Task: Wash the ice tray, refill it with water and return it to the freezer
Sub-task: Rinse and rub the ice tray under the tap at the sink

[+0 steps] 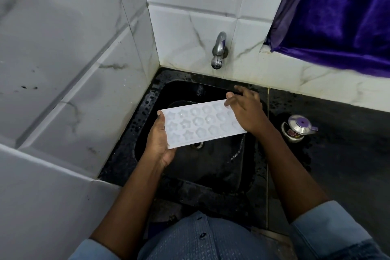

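- Hands apart, one at each short end of the ice tray, up over the sink.
- Left hand clamped on the tray's left end: thumb up at the far corner, palm along the short edge, fingers curled underneath.
- Right hand laid over the right end, back of the hand to the camera, thumb pressed on the top face by the far edge. Fingers out past the rim, so gripping or merely resting: impossible to tell.
- Tray white, hollows facing up, three rows of star and rounded shapes, held roughly level, running from near left to far right.
- Right beneath it, the drain, partly hidden by the tray's near long edge.
- Sink black and wet, droplets all over its rim, set into the corner of a dark desk.
- On the back wall, a chrome tap, spout pointing down, above and behind the tray, clear of it.
- Off to the right on the desk, a small steel pot with a purple knob on its lid, just beyond the right forearm.
- Top right, a purple curtain hanging over white marbled tiles.
- At the bottom edge, a blue shirt and blue sleeves pushed up, both forearms bare.
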A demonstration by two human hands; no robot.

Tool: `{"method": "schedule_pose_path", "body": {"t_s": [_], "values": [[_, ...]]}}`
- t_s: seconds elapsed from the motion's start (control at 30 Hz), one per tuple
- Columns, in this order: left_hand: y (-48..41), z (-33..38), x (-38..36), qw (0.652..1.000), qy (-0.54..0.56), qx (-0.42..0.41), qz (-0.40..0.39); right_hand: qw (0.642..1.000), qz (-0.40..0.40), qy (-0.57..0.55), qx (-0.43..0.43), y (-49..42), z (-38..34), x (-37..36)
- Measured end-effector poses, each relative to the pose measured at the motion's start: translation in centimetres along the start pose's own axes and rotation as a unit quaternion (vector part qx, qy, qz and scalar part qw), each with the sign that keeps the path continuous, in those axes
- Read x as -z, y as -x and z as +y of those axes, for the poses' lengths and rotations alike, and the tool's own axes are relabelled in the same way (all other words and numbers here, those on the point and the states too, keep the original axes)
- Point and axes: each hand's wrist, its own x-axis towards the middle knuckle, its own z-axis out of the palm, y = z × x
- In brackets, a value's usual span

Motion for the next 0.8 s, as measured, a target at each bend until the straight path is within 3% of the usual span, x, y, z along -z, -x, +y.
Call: {"method": "schedule_pose_path", "body": {"t_s": [0.1,0.27,0.8], "values": [[-0.1,0.0,0.1,1.000,0.000,0.004,-0.002,1.000,0.006,0.012,0.022,0.2,-0.3,0.1],[0.0,-0.1,-0.2,1.000,0.001,0.012,-0.015,0.995,-0.076,0.059,0.030,0.4,-1.5,-0.4],[0.9,-0.1,-0.2,1.000,0.002,0.018,-0.019,0.994,-0.069,0.083,0.029,0.2,-2.3,-1.0]]}}
